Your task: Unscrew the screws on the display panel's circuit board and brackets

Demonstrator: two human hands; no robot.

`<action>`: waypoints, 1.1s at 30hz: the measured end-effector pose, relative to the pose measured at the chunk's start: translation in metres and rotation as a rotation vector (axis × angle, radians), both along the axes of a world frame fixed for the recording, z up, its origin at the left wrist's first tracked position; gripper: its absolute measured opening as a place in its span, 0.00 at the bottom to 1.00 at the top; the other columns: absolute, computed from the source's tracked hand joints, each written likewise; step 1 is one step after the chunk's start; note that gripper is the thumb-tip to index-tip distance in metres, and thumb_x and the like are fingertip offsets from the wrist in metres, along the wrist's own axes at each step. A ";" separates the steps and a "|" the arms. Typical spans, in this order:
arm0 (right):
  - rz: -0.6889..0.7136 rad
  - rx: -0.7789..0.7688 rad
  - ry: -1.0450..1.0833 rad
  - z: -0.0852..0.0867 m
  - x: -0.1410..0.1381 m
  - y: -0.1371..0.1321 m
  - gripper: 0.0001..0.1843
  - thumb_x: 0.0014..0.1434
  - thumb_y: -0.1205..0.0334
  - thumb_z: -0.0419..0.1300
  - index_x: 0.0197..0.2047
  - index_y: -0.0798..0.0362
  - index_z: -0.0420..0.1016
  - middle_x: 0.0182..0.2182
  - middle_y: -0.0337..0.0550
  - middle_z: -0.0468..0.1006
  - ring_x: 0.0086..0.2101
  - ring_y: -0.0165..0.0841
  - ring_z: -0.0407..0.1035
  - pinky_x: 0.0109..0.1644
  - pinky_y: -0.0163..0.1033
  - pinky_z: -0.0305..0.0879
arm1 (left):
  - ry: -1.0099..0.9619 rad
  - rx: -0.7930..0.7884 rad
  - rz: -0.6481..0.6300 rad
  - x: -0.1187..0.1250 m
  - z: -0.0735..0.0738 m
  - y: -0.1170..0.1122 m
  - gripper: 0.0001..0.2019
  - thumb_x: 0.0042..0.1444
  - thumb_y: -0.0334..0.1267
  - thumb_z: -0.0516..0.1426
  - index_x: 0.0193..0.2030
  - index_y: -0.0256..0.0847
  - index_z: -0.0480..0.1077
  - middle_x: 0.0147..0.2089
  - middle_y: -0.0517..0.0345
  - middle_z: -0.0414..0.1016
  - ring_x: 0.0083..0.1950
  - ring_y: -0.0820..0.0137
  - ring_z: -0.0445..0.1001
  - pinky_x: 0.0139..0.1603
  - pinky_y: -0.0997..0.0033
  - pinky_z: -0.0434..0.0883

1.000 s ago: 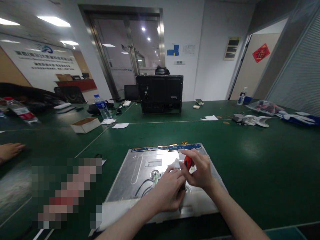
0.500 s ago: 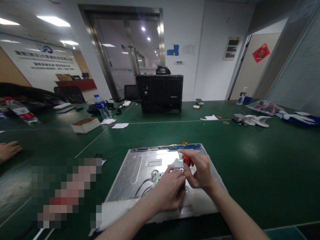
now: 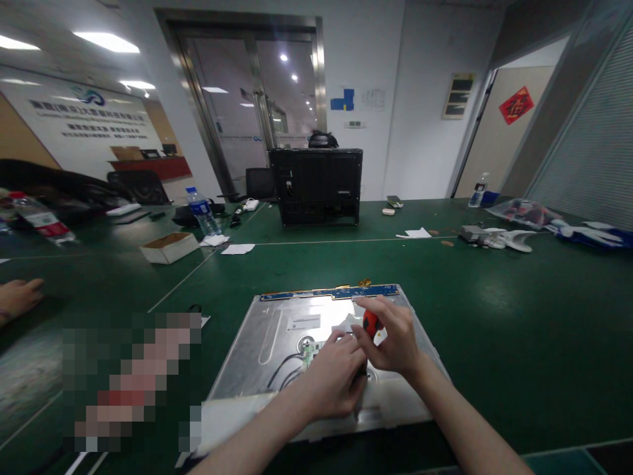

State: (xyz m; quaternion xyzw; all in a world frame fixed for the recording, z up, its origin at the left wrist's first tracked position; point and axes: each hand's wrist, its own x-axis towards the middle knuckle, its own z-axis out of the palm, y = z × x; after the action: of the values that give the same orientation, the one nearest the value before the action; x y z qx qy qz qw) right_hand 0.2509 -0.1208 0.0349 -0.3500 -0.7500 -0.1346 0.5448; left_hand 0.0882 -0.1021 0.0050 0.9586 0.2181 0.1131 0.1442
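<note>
Far to the left of both grips, a co-worker's hand rests on the edge of the green worktop. Beyond it a plastic bottle lies on its side. Closer in, but still left of the grips and farther back, stand an open cardboard box and an upright water bottle.

A silver metal panel lies flat on the worktop directly under the grips, with a blue circuit strip along its far edge. Black cables curl on the panel just left of the left grip.

The left grip is curled, knuckles up, with its fingertips close together and down on the panel. Whether they pinch anything I cannot tell. Touching it on the right, the right grip is pinched around the handle of a red-handled screwdriver, which stands roughly upright over the middle of the panel (its tip is hidden behind the left grip).

Straight beyond the grips a black monitor casing stands upright, and behind it glass doors reflect the ceiling lights.

Right of the grips the worktop runs dull and scuffed, with a seam line across it. Well back lie a white paper and some white plastic parts. A red sign hangs on the door at the far right.
</note>
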 end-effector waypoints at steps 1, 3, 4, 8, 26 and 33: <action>0.010 -0.005 -0.002 0.000 0.000 0.000 0.15 0.61 0.63 0.57 0.52 0.53 0.67 0.25 0.35 0.69 0.23 0.29 0.64 0.26 0.33 0.60 | 0.005 0.001 -0.004 0.000 0.000 0.000 0.11 0.54 0.32 0.56 0.44 0.40 0.70 0.49 0.50 0.77 0.52 0.57 0.73 0.62 0.50 0.61; 0.030 -0.021 0.000 0.000 0.001 0.000 0.16 0.61 0.63 0.55 0.52 0.53 0.67 0.25 0.35 0.68 0.23 0.30 0.64 0.26 0.34 0.60 | 0.020 0.001 -0.009 0.001 0.001 0.000 0.09 0.54 0.32 0.55 0.43 0.40 0.70 0.48 0.50 0.77 0.51 0.57 0.73 0.61 0.50 0.61; 0.041 -0.030 0.001 0.000 0.001 -0.001 0.17 0.60 0.63 0.54 0.53 0.53 0.67 0.25 0.35 0.68 0.23 0.30 0.64 0.26 0.34 0.60 | 0.028 0.003 -0.009 0.001 0.001 0.000 0.08 0.54 0.32 0.55 0.42 0.41 0.70 0.47 0.50 0.77 0.51 0.57 0.73 0.61 0.50 0.61; 0.055 -0.031 0.004 0.001 0.002 -0.001 0.19 0.58 0.65 0.51 0.54 0.54 0.67 0.25 0.36 0.69 0.22 0.30 0.64 0.26 0.35 0.60 | 0.043 0.007 -0.006 0.002 0.005 -0.001 0.06 0.54 0.31 0.55 0.40 0.41 0.69 0.45 0.51 0.77 0.49 0.57 0.73 0.59 0.51 0.62; -0.002 -0.006 -0.004 0.000 0.000 0.000 0.15 0.61 0.65 0.56 0.52 0.51 0.67 0.24 0.34 0.70 0.22 0.30 0.65 0.26 0.34 0.61 | 0.031 0.009 0.003 0.001 -0.002 0.001 0.11 0.54 0.31 0.56 0.45 0.40 0.70 0.51 0.49 0.77 0.54 0.56 0.73 0.61 0.51 0.61; 0.040 -0.020 0.000 0.001 0.002 -0.001 0.17 0.60 0.63 0.53 0.52 0.53 0.67 0.25 0.36 0.68 0.23 0.31 0.64 0.26 0.35 0.60 | 0.043 0.010 -0.005 0.002 0.001 0.000 0.07 0.57 0.32 0.55 0.42 0.41 0.70 0.48 0.50 0.77 0.52 0.57 0.73 0.61 0.52 0.61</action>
State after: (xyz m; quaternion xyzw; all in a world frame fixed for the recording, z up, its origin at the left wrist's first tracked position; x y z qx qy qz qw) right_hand 0.2526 -0.1220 0.0359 -0.3405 -0.7582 -0.1160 0.5439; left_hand 0.0903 -0.1018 0.0058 0.9620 0.2183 0.0931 0.1347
